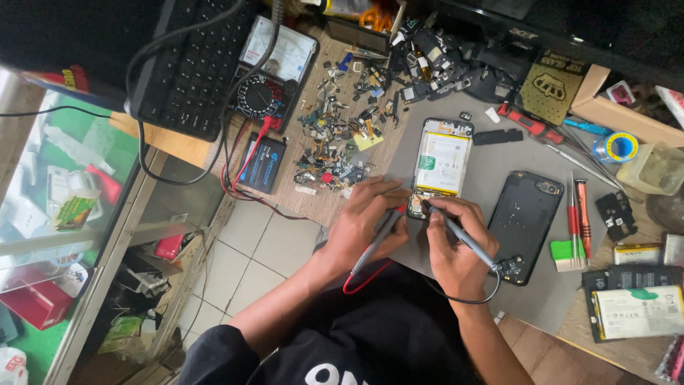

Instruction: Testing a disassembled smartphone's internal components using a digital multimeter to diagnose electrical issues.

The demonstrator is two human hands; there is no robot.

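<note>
Both hands pinched probes: left hand the red-leaded probe, right hand the black-leaded probe, tips on the opened phone at 12 o'clock; probing seemed underway, demanding steady contact.

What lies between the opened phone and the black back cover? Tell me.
In the head view, only bare grey mat lies between the opened phone and the black back cover; lower down, the right hand with its probe reaches in.

Can't see where the two probe tips actually land, the left hand and right hand cover the bottom end of the opened phone. The parts pile near the mat's far edge is too small to sort out. The battery gets cut off at the right edge.
</note>
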